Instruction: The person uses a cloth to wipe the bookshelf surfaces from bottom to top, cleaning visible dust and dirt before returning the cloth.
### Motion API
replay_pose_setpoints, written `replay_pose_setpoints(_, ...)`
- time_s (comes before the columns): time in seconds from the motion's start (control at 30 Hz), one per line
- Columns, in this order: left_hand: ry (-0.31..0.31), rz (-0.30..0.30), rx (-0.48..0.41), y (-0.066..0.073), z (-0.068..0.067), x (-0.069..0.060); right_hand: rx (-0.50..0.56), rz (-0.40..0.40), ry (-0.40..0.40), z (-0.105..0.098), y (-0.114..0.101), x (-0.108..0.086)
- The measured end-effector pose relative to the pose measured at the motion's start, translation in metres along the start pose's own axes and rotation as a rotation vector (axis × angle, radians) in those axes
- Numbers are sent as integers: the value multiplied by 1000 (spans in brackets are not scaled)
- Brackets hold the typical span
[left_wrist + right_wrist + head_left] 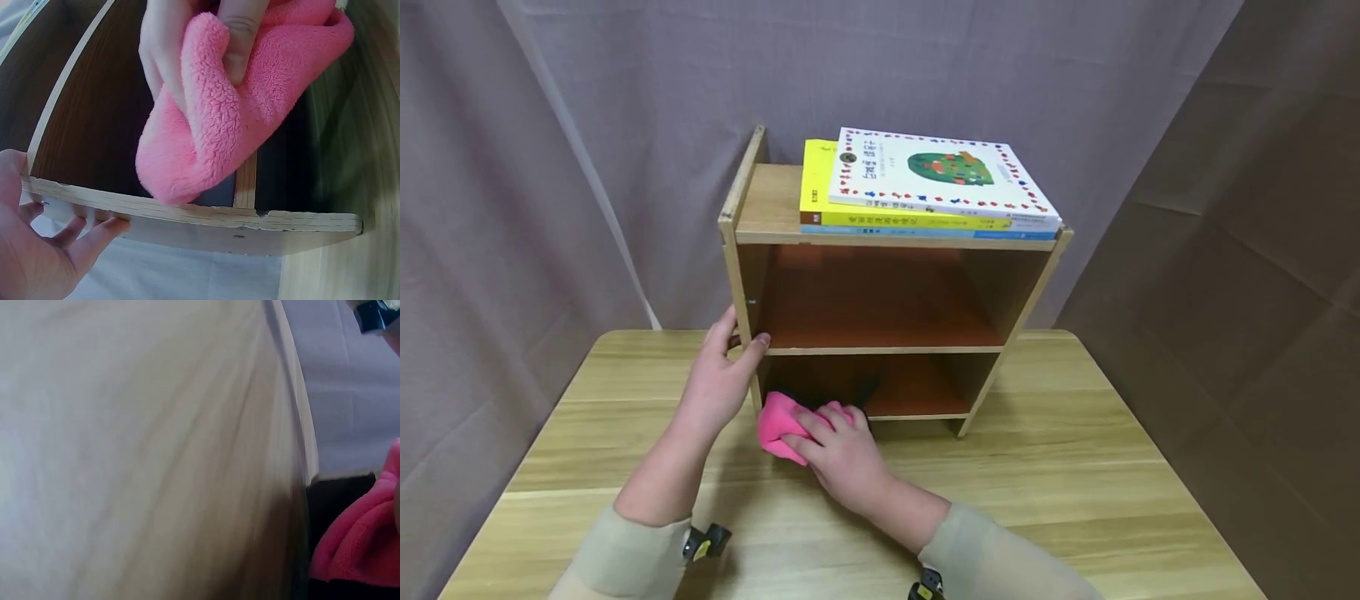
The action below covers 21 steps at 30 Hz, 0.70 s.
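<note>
A small wooden bookshelf [880,350] stands on the table, its open front facing me. My left hand [718,379] grips its left side panel, thumb at the front edge and fingers along the outer face, as the left wrist view [37,244] also shows. In my right hand [850,462] is a bunched pink fluffy cloth [778,427], at the left end of the lowest shelf. Fingers press into the cloth's folds [219,125] in the left wrist view. Only part of the cloth [356,537] appears in the right wrist view, at its right edge.
Several books lie stacked on top of the bookshelf, the uppermost a white picture book [940,171] over a yellow one [816,179]. The wooden table [1075,467] extends on both sides. A grey curtain [880,67] hangs behind and a brown one [1247,208] at the right.
</note>
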<state>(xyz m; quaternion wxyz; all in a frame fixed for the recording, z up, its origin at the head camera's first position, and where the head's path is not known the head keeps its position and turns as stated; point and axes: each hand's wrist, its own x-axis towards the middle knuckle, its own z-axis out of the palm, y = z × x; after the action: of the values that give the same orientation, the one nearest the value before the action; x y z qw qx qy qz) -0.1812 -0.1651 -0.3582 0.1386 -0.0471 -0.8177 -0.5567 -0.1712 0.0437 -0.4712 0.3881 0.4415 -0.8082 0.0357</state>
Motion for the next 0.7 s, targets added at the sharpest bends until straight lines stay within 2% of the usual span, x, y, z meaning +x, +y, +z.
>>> replay_pose_setpoints(0.1, 3, 5, -1, -1, 1, 0, 22, -18, 66, 0, -4, 1)
replay_pose_setpoints(0.2, 4, 10, -7, -1, 1, 1, 28, -5, 90, -1, -6, 2)
replay_pose_setpoints(0.7, 12, 26, -3, -2, 1, 0, 2, 19, 16, -6, -21, 8)
